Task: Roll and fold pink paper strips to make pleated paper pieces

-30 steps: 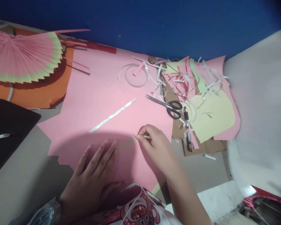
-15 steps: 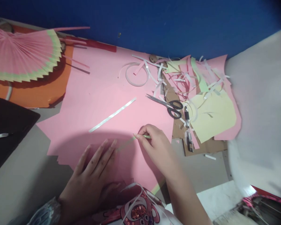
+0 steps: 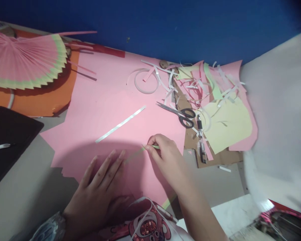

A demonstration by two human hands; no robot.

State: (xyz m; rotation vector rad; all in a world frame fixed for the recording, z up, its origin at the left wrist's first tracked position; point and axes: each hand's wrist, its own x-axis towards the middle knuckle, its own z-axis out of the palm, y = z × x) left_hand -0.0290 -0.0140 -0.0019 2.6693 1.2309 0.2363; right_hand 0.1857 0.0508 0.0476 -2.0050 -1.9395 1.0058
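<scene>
Here's the right hand [image 3: 167,160], thumb and forefinger pinched closed on a narrow pale-green paper strip [image 3: 135,154], the other fingers curled in behind. A short bit of that strip shows inside the curl of the fingers; the rest slants down across the large pink paper sheet [image 3: 97,83] towards the left hand [image 3: 100,184]. And that left hand lies palm down on the pink, fingers spread and gripping nothing that can be seen; the strip runs right up to its forefinger, though whether it is pinned underneath, one cannot tell. On the left wrist, a watch [image 3: 48,229].

Just beyond the hands, a shiny white strip [image 3: 120,124] lies diagonally on the pink. Over to the right, black-handled scissors [image 3: 180,112] point their blades leftwards, and a clear pen with a black grip [image 3: 200,124] lies right beside the handles. Past them comes a pale-yellow paper piece [image 3: 229,124] on brown cardboard [image 3: 190,142], with a tangle of paper offcuts [image 3: 195,83] behind. Away on the far left, a pleated pink fan [image 3: 27,55], edged in green and yellow, sits over an orange sheet [image 3: 40,103].
</scene>
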